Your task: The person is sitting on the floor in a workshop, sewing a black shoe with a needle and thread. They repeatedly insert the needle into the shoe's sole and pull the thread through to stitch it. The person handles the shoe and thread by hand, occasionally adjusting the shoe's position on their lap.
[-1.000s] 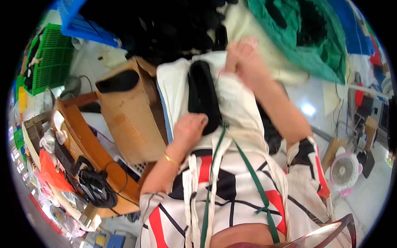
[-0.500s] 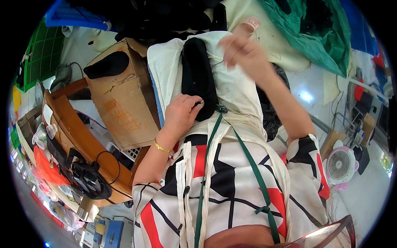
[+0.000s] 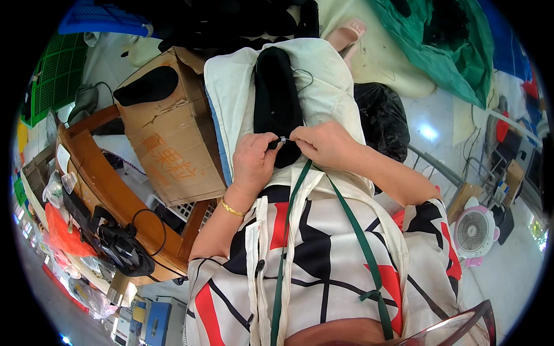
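Observation:
A black cloth shoe (image 3: 277,86) lies lengthwise on the white apron (image 3: 329,86) over my lap, its heel end toward me. My left hand (image 3: 253,161) pinches the rim near the heel between thumb and fingers. Close against it, my right hand (image 3: 324,144) has its thumb and forefinger pressed together at the same rim. A small silvery bit shows between the two hands; whether it is a needle or a thimble I cannot tell. Dark thread (image 3: 311,79) loops out from the shoe's right side across the apron.
A cardboard box (image 3: 167,144) stands at my left with another black shoe (image 3: 148,86) on top. Beyond it are a wooden bench (image 3: 109,190) and a dark bag. Black items pile up ahead. A pink slipper (image 3: 346,36), green sack (image 3: 461,63), black plastic bag (image 3: 381,118) and fan (image 3: 475,230) are rightward.
My right hand has come down from above the far right of the shoe to the rim beside my left hand. The thread now hangs slack. My left hand keeps its pinch.

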Tool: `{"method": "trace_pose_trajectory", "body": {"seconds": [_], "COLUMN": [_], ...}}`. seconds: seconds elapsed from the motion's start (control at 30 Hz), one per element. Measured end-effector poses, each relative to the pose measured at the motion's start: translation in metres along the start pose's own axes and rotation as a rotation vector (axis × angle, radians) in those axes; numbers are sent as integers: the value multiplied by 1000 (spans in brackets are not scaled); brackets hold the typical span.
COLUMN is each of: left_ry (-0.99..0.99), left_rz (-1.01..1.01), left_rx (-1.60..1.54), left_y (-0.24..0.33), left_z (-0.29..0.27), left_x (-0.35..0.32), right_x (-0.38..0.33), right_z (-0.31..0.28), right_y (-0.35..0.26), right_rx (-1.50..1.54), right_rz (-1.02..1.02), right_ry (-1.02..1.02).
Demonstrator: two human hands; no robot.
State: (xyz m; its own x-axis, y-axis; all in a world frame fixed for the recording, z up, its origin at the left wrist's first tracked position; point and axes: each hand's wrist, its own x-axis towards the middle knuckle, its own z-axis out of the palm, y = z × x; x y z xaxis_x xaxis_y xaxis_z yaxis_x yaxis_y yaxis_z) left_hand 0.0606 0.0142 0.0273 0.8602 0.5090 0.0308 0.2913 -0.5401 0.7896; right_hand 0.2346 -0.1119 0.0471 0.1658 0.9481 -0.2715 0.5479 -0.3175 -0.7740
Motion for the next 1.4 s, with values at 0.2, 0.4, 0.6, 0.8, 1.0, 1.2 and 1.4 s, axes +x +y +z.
{"method": "trace_pose_trajectory", "body": {"seconds": [0.2,0.4,0.6,0.8,1.0,1.2,1.4], "left_ry": [10,22,25,38,93,70,103], "left_rz": [10,4,-3,-31,-32,-52,11], "left_rx": [-13,-18,-12,-8,-22,5,-68], "left_y": [-3,-3,-3,1,-2,2,-7], "left_z": [1,2,3,2,7,3,9], "left_x": [-1,-2,-3,-1,-6,-8,-10], "right_x": [0,1,1,4,9,5,7], "right_z": [0,1,1,10,30,37,34], "right_y": [-1,0,0,0,-5,4,-1], "right_rx": [-15,-7,-21,-64,-202,-117,166], "right_rz": [-2,-13,-13,-6,36,17,152], "right_ry": [5,5,-8,-28,-81,-14,63]}}
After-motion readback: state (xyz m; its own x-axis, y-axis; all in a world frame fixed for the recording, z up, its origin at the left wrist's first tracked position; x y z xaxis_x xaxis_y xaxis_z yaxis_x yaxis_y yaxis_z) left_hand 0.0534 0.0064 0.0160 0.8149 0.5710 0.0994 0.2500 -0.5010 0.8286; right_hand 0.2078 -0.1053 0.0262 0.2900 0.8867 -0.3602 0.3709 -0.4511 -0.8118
